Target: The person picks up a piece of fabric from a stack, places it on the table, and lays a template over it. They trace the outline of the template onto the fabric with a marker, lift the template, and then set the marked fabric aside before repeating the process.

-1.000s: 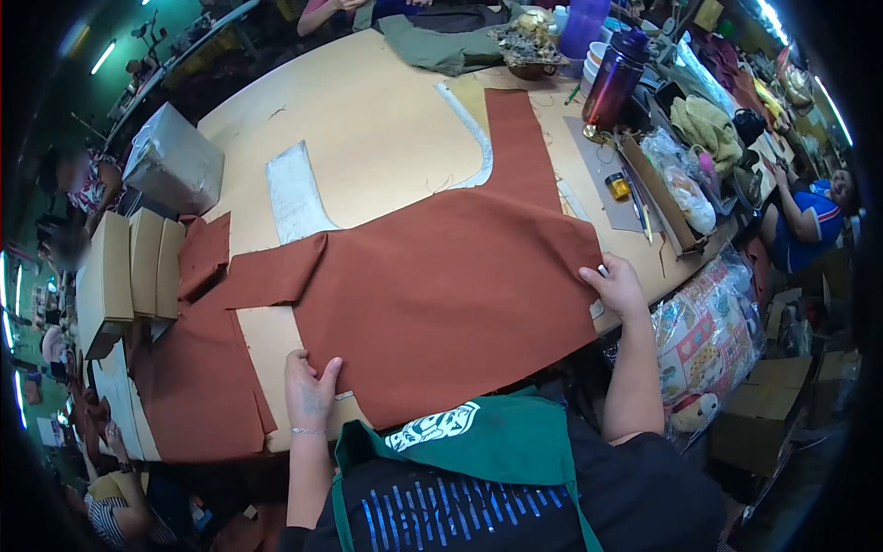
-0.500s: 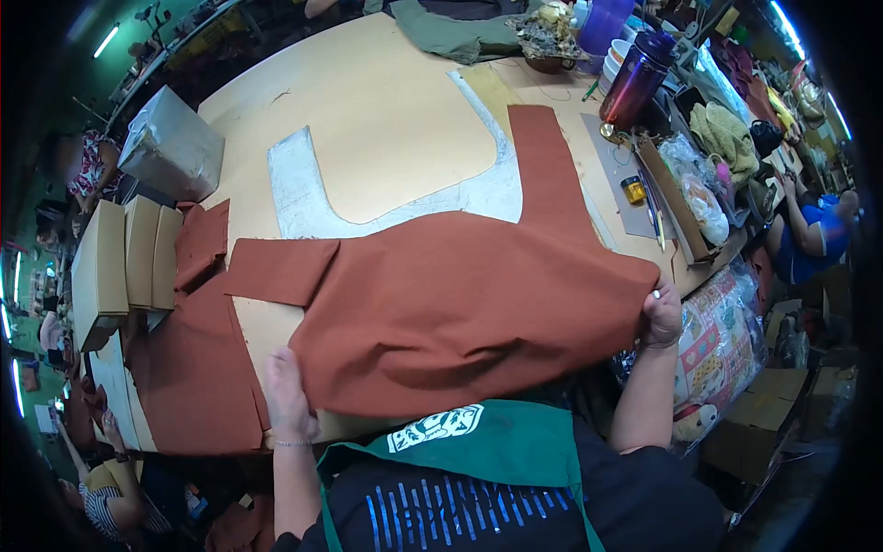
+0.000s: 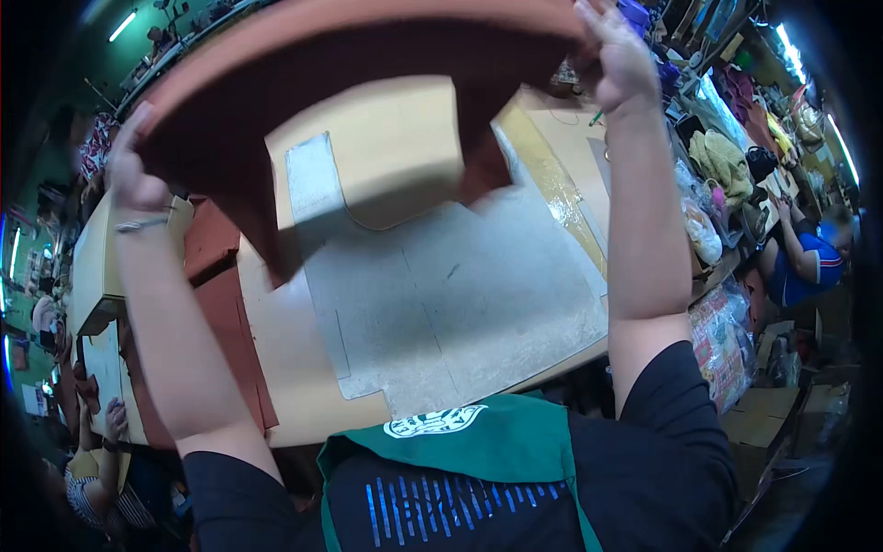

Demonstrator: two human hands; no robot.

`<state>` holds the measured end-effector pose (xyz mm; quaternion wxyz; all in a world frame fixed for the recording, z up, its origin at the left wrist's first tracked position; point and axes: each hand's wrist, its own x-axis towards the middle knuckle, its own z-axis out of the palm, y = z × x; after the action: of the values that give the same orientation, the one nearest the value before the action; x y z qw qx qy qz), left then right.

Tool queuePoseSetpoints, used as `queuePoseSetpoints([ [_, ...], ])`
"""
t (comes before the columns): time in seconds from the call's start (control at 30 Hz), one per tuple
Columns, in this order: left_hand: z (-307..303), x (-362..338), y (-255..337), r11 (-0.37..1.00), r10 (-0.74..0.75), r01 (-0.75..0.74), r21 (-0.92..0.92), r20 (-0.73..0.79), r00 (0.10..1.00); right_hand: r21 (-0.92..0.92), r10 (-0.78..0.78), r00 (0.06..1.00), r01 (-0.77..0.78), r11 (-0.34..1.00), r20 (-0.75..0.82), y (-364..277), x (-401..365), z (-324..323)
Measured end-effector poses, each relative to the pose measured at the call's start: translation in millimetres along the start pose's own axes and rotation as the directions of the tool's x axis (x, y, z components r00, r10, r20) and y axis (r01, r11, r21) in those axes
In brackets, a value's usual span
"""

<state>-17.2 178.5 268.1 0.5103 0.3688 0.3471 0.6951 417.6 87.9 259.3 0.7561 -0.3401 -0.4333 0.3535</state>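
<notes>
A rust-brown cut fabric piece (image 3: 368, 51) is held up in the air, stretched between my two hands and blurred by motion. My left hand (image 3: 140, 170) grips its left end, and my right hand (image 3: 621, 60) grips its right end. Two strips of the fabric hang down toward the table. Beneath lies a flat grey-white pattern template (image 3: 460, 285) with a curved neck cutout and thin marked lines. The fabric's shadow falls across the template.
More rust-brown fabric (image 3: 210, 336) lies at the left, by cardboard boxes (image 3: 97, 267). A clear-wrapped yellowish sheet (image 3: 552, 179) lies beside the template. Plastic bags and cloths (image 3: 722, 156) crowd the right edge. Co-workers sit at the right (image 3: 809, 253) and lower left.
Both hands have lifted the fabric piece up and away from me, off the table. The template under it is now largely uncovered.
</notes>
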Motion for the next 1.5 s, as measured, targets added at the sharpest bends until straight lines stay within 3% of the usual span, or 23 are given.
queuePoseSetpoints([
  [0.03, 3, -3, 27, 0.998, -0.057, 0.054, 0.021, 0.159, 0.986, 0.015, -0.033, 0.999, 0.034, 0.999, -0.025, -22, -10, 21],
  [0.07, -1, -3, 46, 0.996, -0.067, 0.053, 0.066, 0.226, 0.972, 0.058, -0.050, 0.992, 0.043, 0.997, 0.118, -27, -8, 18],
  [0.1, 25, -34, 51, 0.997, 0.050, -0.051, 0.051, 0.005, 0.999, 0.101, -0.074, 0.963, 0.049, 0.994, 0.259, -30, -5, 11],
  [0.17, -12, -34, 59, 0.995, -0.065, 0.053, 0.087, 0.143, 0.988, 0.038, 0.015, 0.974, -0.024, 0.999, 0.228, -23, -17, -6],
  [0.23, -35, -58, 28, 0.983, 0.014, -0.039, 0.180, 0.139, 0.990, 0.018, 0.111, 0.964, -0.118, 0.993, 0.241, 9, -21, -44],
  [0.3, -39, -94, -10, 0.969, -0.075, 0.030, 0.247, 0.176, 0.982, 0.032, 0.205, 0.970, -0.211, 0.977, 0.132, 32, -51, -54],
  [0.43, -95, -138, -88, 0.868, -0.356, 0.365, 0.337, -0.092, 0.930, -0.083, 0.412, 0.910, -0.415, 0.906, -0.045, 66, -116, -91],
  [0.5, -110, -170, -111, 0.827, -0.443, 0.440, 0.349, -0.077, 0.893, -0.237, 0.504, 0.859, -0.510, 0.827, -0.093, 74, -145, -111],
  [0.57, -133, -189, -130, 0.763, -0.483, 0.442, 0.471, -0.040, 0.875, -0.229, 0.461, 0.883, -0.468, 0.853, -0.087, 88, -173, -126],
  [0.63, -116, -219, -128, 0.760, -0.603, 0.629, 0.164, -0.183, 0.777, -0.323, 0.521, 0.834, -0.551, 0.769, -0.182, 87, -196, -136],
  [0.67, -110, -229, -126, 0.754, -0.638, 0.650, 0.099, -0.126, 0.760, -0.411, 0.511, 0.838, -0.541, 0.734, -0.191, 89, -201, -141],
  [0.83, -113, -265, -131, 0.806, -0.501, 0.509, 0.303, -0.112, 0.858, -0.707, 0.390, 0.894, -0.423, 0.567, -0.222, 97, -220, -159],
  [0.9, -118, -270, -125, 0.775, -0.470, 0.478, 0.413, -0.128, 0.873, -0.852, 0.375, 0.898, -0.374, 0.367, -0.233, 82, -221, -148],
  [0.97, -127, -267, -117, 0.582, -0.470, 0.498, 0.643, -0.233, 0.851, -0.942, 0.292, 0.931, -0.278, 0.189, -0.217, 75, -225, -142],
  [1.03, -125, -268, -110, 0.313, -0.279, 0.234, 0.920, -0.147, 0.949, -0.987, 0.140, 0.978, -0.160, 0.034, -0.154, 72, -230, -143],
  [1.07, -111, -269, -110, 0.100, -0.130, -0.042, 0.994, 0.055, 0.990, -0.982, 0.094, 0.979, -0.176, -0.068, -0.182, 67, -229, -135],
  [1.1, -96, -271, -112, -0.149, -0.031, -0.289, 0.946, 0.288, 0.957, -0.986, 0.022, 0.989, -0.141, -0.087, -0.144, 66, -230, -130],
  [1.17, -64, -272, -121, -0.076, -0.175, -0.426, 0.902, 0.408, 0.896, -0.989, -0.124, 0.991, -0.067, -0.132, -0.051, 66, -227, -123],
  [1.23, -26, -284, -134, -0.174, -0.392, -0.423, 0.889, 0.332, 0.858, -0.993, -0.079, 0.997, -0.031, -0.112, -0.022, 70, -227, -126],
  [1.3, -18, -294, -154, -0.108, -0.488, -0.490, 0.865, 0.384, 0.784, -0.992, -0.065, 0.998, -0.011, -0.127, -0.003, 82, -226, -134],
  [1.37, -21, -305, -166, -0.106, -0.553, -0.518, 0.849, 0.383, 0.740, -0.982, -0.069, 0.998, -0.008, -0.187, 0.005, 92, -225, -160],
  [1.43, -31, -310, -167, -0.129, -0.515, -0.537, 0.834, 0.406, 0.755, -0.945, -0.021, 0.995, -0.095, -0.312, -0.093, 95, -217, -175],
  [1.5, -38, -312, -164, -0.128, -0.508, -0.518, 0.846, 0.393, 0.766, -0.962, -0.016, 0.996, -0.090, -0.259, -0.089, 99, -204, -182],
])
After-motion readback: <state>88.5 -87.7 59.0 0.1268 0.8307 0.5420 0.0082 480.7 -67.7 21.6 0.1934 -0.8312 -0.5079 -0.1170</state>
